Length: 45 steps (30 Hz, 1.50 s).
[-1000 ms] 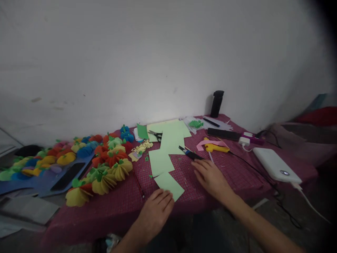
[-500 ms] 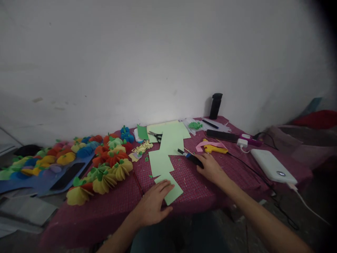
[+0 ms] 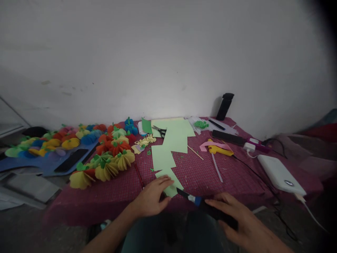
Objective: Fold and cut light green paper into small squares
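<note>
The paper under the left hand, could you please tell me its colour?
The paper is pale green, shown best in the head view.

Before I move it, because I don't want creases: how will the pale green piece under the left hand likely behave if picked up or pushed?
The pale green piece looks like thin paper, so it is probably light and easily creased. Lying flat, it would likely slide rather than tip, though the left hand resting on it may hold it back.

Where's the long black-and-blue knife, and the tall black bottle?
Long black-and-blue knife (image 3: 198, 201): head view, blue part of its body.
Tall black bottle (image 3: 224, 108): head view, middle of its side.
</note>
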Available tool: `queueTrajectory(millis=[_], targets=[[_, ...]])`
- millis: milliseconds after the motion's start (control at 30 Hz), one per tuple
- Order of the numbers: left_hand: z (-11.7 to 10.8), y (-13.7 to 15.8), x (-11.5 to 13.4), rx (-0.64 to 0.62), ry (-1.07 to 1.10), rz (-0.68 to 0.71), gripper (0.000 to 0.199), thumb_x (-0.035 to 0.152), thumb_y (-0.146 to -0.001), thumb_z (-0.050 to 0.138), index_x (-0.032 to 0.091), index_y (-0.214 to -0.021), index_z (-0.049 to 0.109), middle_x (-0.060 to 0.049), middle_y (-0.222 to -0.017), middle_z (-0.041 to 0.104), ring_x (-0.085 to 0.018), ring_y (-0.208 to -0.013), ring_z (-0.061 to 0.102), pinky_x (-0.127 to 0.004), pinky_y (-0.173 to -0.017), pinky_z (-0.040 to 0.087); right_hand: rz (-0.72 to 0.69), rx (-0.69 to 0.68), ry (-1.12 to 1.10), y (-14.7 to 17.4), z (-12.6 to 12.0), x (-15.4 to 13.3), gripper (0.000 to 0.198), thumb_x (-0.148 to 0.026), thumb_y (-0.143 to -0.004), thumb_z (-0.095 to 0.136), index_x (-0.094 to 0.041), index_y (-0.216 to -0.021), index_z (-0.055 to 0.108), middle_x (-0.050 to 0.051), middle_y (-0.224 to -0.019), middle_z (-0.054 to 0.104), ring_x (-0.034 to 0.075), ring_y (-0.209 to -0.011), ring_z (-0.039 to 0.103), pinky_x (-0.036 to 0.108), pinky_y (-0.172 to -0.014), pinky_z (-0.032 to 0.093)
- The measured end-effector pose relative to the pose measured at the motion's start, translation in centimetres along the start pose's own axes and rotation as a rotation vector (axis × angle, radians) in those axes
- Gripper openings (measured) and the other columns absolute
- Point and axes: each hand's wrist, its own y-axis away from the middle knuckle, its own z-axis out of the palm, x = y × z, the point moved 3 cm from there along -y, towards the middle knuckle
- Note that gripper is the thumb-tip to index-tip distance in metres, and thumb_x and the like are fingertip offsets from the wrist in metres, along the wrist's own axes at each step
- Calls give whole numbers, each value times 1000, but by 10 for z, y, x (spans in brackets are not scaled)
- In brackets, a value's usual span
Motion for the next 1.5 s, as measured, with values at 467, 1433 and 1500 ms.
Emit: queueTrajectory(millis=[467,1433,1500], targets=[[-1,-3,-1,30,-15,30,33,23,-89,31,22,-115,51,-3,-123,50,-14,-118,39,-35,-100,31,-93,26,22,-7,18,-20,56,-7,-67,45,-27,-119,45,8,-106,51,19,-98,51,33,-79,47],[17,-22,-5,-83,-311,53,73,65,-76,31,25,-135,16,-8,-142,14,-27,-129,7,-45,-102,10,-45,42,139,-9,19,-1,53,-9,-72,47,-26,-122,43,9,-101,50,18,-90,52,33,-76,48],[18,-21,-7,-82,-304,47,80,67,-72,35,23,-135,13,-9,-142,13,-27,-129,6,-45,-102,10,-51,41,148,-9,17,0,54,-9,-72,47,-26,-123,42,9,-101,49,18,-91,52,33,-76,48]])
